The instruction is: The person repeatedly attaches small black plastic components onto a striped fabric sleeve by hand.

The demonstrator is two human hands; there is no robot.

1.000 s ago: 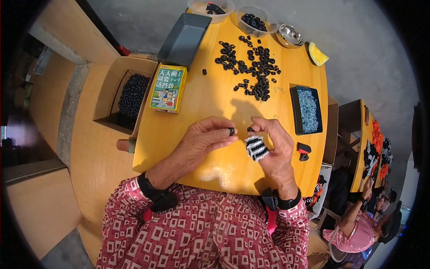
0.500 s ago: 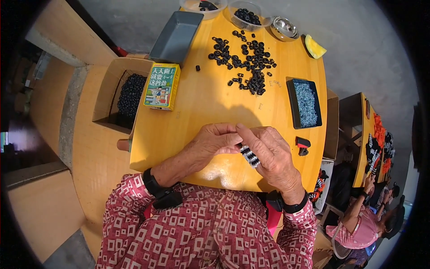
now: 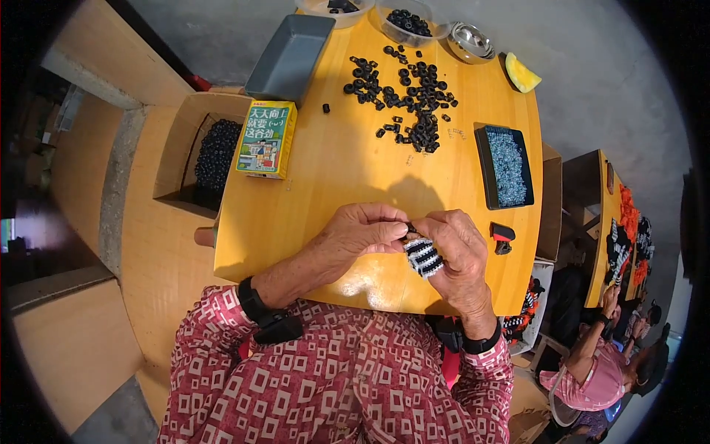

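Over the near part of the table, my left hand (image 3: 359,233) and my right hand (image 3: 460,255) meet, both closed in a pinch. A small black-and-white striped piece (image 3: 424,257), knitted or woven in look, lies against the fingers of my right hand, which grips it. At its upper end my left thumb and forefinger pinch a small black part (image 3: 409,228); its kind is mostly hidden by the fingertips. Beyond my hands, a spread of small black ring-like parts (image 3: 421,103) covers the far middle of the table (image 3: 318,177).
At left stand a yellow-green carton (image 3: 266,140), a grey tray (image 3: 288,59) and a cardboard box (image 3: 174,170) of dark beads. At right are a black tray (image 3: 482,166) of pale beads and a red-black tool (image 3: 502,235). Bowls (image 3: 470,44) and yellow fruit (image 3: 523,72) sit far back.
My right hand has turned, so more of the striped piece's face shows. The fingertips have drawn slightly apart, with the black part now visible between them.
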